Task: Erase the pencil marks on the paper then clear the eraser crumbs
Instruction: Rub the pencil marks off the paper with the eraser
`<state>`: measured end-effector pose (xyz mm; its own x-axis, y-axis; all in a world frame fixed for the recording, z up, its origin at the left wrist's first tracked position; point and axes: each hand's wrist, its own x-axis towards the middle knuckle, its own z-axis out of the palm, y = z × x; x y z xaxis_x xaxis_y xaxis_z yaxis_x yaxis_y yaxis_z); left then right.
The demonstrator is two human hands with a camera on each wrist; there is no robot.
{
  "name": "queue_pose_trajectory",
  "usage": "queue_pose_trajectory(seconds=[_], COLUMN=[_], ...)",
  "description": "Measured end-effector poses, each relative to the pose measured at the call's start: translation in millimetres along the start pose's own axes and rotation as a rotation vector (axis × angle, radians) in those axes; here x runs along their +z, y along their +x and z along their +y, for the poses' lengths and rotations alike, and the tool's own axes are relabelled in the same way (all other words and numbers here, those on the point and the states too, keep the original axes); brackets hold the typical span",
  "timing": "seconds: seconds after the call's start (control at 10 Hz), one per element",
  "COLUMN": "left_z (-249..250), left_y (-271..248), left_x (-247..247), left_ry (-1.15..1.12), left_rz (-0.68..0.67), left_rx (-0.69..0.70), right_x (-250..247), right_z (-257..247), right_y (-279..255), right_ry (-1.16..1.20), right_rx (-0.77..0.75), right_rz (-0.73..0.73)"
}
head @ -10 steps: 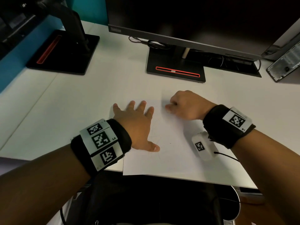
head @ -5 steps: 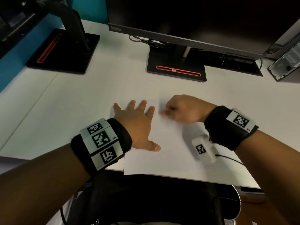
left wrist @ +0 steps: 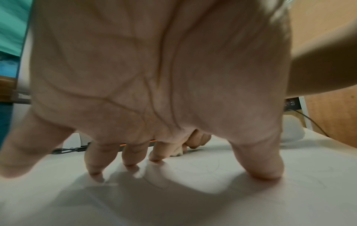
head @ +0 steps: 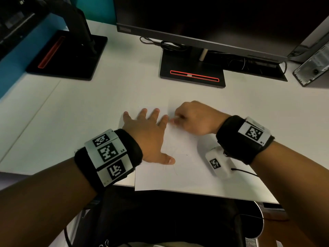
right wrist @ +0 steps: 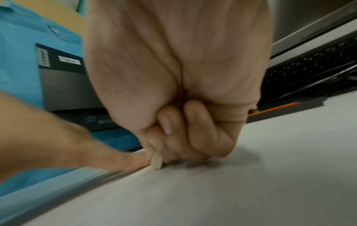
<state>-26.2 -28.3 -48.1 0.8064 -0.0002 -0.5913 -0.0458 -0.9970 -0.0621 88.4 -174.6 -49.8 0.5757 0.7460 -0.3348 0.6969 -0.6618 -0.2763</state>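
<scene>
Pinched between curled thumb and fingertips of the right hand (right wrist: pixel 173 91), a small pale eraser (right wrist: pixel 156 162) touches the white paper (right wrist: pixel 222 191) at lower centre of the right wrist view, just beside a finger of the other hand reaching in from the left. Short strokes with the eraser tilted on its edge, pressed firmly but not hard, look right for lifting marks without creasing the sheet (blur hides any crumbs).

From the left wrist view, the left hand (left wrist: pixel 154 68) is splayed, fingers straight and gripping nothing, fingertips (left wrist: pixel 96 174) and thumb pressing the paper (left wrist: pixel 212 203) flat. Faint pencil marks (left wrist: pixel 214 166) lie between thumb and forefinger, so that patch probably remains to be done; the eraser (left wrist: pixel 177 152) peeps out behind the forefinger.

From the head view, the left hand (head: pixel 147 136) holds the sheet's left side at mid-frame, the right hand (head: pixel 194 118) works near its upper edge. Paper (head: pixel 192 179) overhangs nothing, though its lower edge runs close to the desk (head: pixel 80 113) rim, so strokes should run away from the holding hand. Open desk lies to the left and right; the monitor stand (head: pixel 192 68) sits above, well apart
</scene>
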Motion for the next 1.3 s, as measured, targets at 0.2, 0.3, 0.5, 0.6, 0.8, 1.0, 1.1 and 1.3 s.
queue_pose_trajectory(seconds=[0.2, 0.3, 0.5, 0.6, 0.8, 1.0, 1.1, 1.3], left_z=[0, 0, -1, -1, -1, -2, -2, -2], left_y=[-1, -1, -4, -4, -5, -6, -7, -7], left_x=[-1, -1, -1, -1, -2, -2, -3, -2], left_ry=[0.001, -0.004, -0.004, -0.007, -0.006, -0.009, -0.004, -0.011], left_rz=[-0.010, -0.006, -0.013, -0.017, -0.030, -0.053, -0.056, -0.061], left_rx=[0.000, 0.004, 0.008, 0.008, 0.007, 0.000, 0.000, 0.005], right_x=[-13, -3, -15, -6, -17, -12, -15, -13], right_z=[11, 3, 9, 2, 9, 4, 2, -3], right_y=[7, 7, 12, 10, 13, 12, 17, 20], right_ry=[0.020, 0.004, 0.025, -0.021, 0.002, -0.001, 0.031, 0.070], right_rx=[0.127, 0.035, 0.115, 0.010, 0.105, 0.072, 0.120, 0.126], right_rz=[0.054, 0.014, 0.033, -0.032, 0.019, -0.045, 0.037, -0.013])
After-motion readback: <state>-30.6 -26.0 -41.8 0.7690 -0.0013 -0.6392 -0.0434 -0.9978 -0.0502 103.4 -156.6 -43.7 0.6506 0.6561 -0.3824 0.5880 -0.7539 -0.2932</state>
